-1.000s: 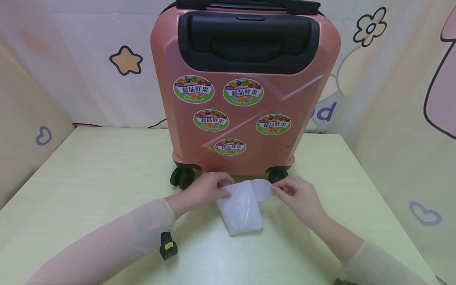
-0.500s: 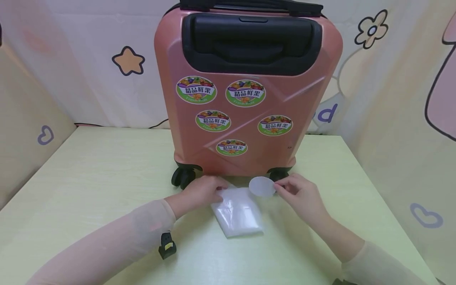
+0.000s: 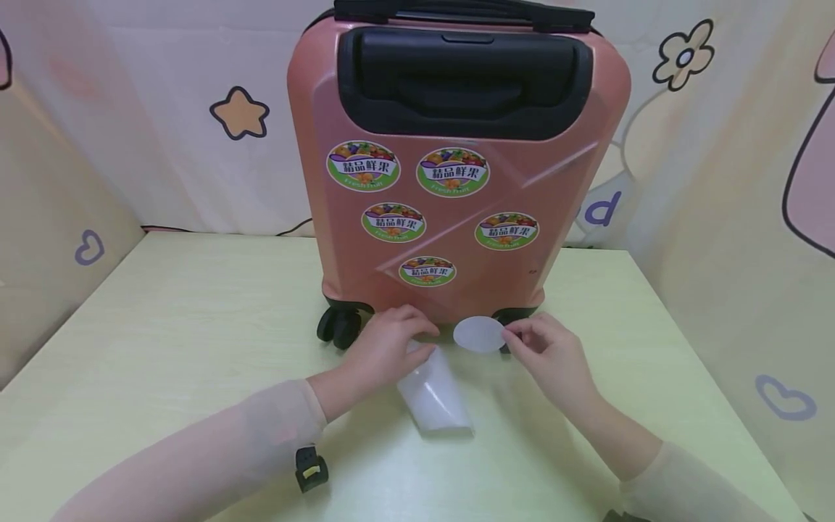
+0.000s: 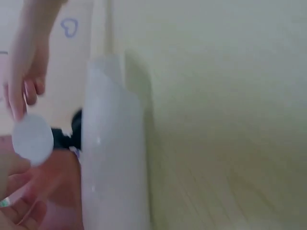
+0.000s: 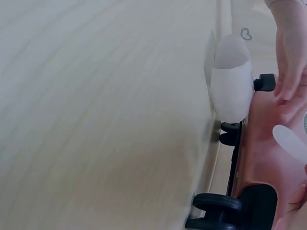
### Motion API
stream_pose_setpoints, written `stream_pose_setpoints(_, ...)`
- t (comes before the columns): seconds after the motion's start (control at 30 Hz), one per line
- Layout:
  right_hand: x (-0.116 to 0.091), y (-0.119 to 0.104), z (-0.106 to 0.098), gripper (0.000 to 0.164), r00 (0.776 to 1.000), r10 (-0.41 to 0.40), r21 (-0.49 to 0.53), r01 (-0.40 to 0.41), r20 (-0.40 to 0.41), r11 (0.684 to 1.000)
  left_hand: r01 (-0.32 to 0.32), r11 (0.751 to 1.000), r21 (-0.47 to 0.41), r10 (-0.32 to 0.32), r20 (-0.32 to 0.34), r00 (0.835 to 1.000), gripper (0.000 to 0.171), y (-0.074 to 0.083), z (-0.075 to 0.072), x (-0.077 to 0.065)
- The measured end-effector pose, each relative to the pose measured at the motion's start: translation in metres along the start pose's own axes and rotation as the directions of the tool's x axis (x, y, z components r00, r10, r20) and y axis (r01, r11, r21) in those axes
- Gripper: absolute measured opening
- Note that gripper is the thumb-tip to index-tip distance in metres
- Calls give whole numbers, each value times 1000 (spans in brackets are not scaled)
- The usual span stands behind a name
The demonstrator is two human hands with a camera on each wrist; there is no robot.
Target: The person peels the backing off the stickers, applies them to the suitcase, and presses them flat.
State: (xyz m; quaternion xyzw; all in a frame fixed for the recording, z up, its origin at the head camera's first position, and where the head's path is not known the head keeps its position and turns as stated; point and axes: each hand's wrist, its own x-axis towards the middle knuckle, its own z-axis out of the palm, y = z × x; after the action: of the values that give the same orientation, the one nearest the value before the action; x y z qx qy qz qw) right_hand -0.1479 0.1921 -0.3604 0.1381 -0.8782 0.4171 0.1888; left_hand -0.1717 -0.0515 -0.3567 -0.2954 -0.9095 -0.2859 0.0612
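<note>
My right hand (image 3: 554, 359) pinches the right edge of a white oval sticker (image 3: 478, 334) between thumb and fingertips. The sticker's blank side faces up, in front of the suitcase's base. My left hand (image 3: 386, 349) hovers over the far end of a glossy white sheet (image 3: 438, 397), its thumb and fingers apart. In the right wrist view that sheet (image 5: 232, 91) bends in a curve on the table, with a gap between it and the left hand (image 5: 292, 57). A pink suitcase (image 3: 470, 174) stands upright behind both hands, with several oval fruit stickers on its front.
The suitcase's black wheels (image 3: 339, 328) rest on the pale table (image 3: 215, 312). A black handle recess (image 3: 466, 83) is near its top. Printed cloth (image 3: 156, 138) hangs behind and at the sides. A black strapped device (image 3: 312, 470) hangs under the left wrist.
The oval sticker has come away from the white sheet and risen slightly in the right hand. The left fingers have spread off the sheet, which has curled. The head view shifted slightly.
</note>
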Motion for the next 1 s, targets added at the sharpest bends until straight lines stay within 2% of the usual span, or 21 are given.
stream_pose_setpoints(0.1,1,-4,1,8,1000,6,19,-5,-23,1000,-47,993,-105,44,-36,998,17,13,0,-5)
stream_pose_setpoints(0.17,1,-7,3,8,999,2,49,0,-38,999,-64,977,-204,58,-32,998,19,23,0,-8)
stream_pose_setpoints(0.3,0,-12,7,9,998,-36,116,42,-53,992,-46,923,-381,58,20,998,26,39,1,-14)
stream_pose_setpoints(0.4,-2,-16,9,10,996,-67,124,73,-50,990,-7,883,-469,41,62,997,31,46,0,-16)
stream_pose_setpoints(0.63,-4,-23,11,10,995,-85,103,89,-42,991,51,810,-584,8,97,995,36,49,2,-17)
stream_pose_setpoints(0.73,-5,-32,11,11,991,-122,86,126,-59,988,86,783,-616,-16,118,993,37,49,3,-17)
stream_pose_setpoints(0.9,-8,-54,6,13,977,-195,77,202,-90,976,142,745,-652,-53,155,987,38,50,3,-17)
stream_pose_setpoints(1.0,-9,-60,5,14,971,-219,83,228,-99,970,168,728,-664,-67,175,982,39,50,3,-17)
